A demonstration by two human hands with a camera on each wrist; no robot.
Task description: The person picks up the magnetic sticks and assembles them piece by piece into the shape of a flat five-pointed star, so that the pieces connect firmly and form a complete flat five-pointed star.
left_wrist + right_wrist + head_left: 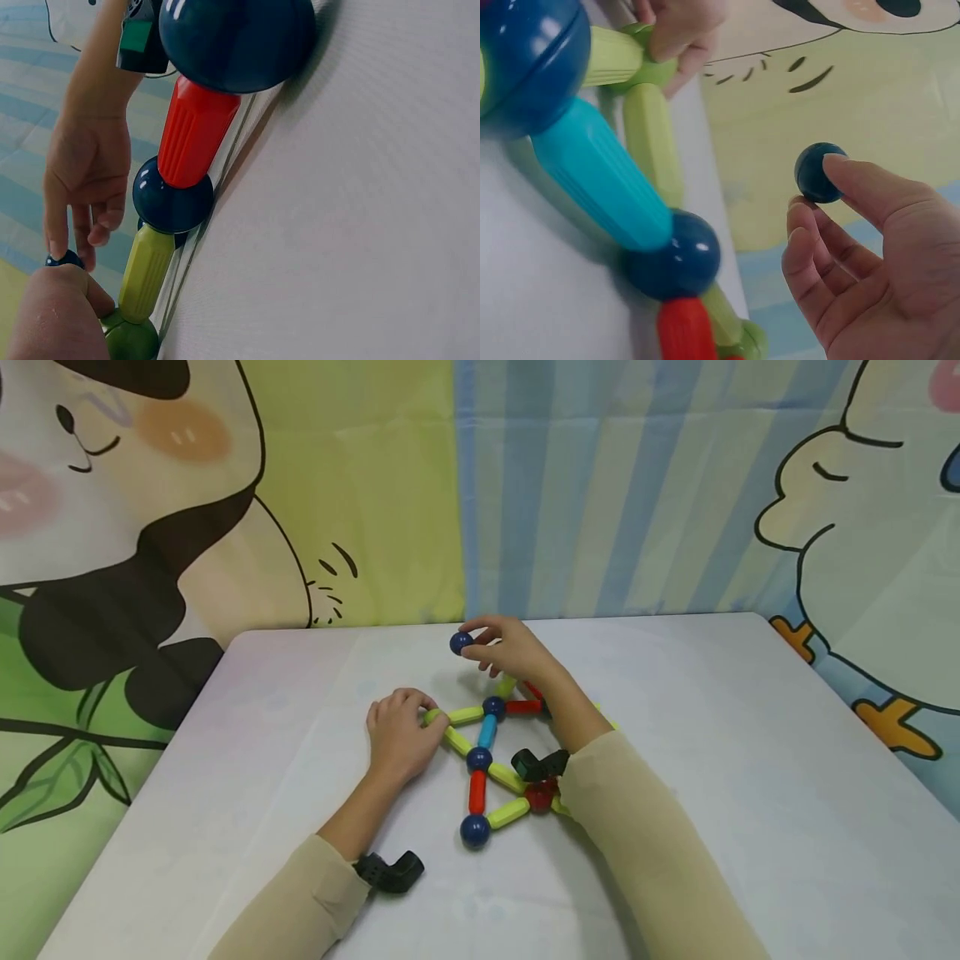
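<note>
My right hand pinches a dark blue ball between thumb and fingertips, held up past the far side of a flat frame of toy rods and balls. At the frame's left corner, my left hand grips a green ball with thumb and fingers; two yellow-green rods meet there. A light blue rod joins two dark blue balls in the middle. Nearer me, a red rod leads to another dark blue ball. My right forearm partly hides a red ball and the frame's right side.
The frame lies on a white-covered table. Behind the table's far edge hangs a printed cloth with cartoon animals and stripes. A black wrist camera sits on my left wrist, another on my right.
</note>
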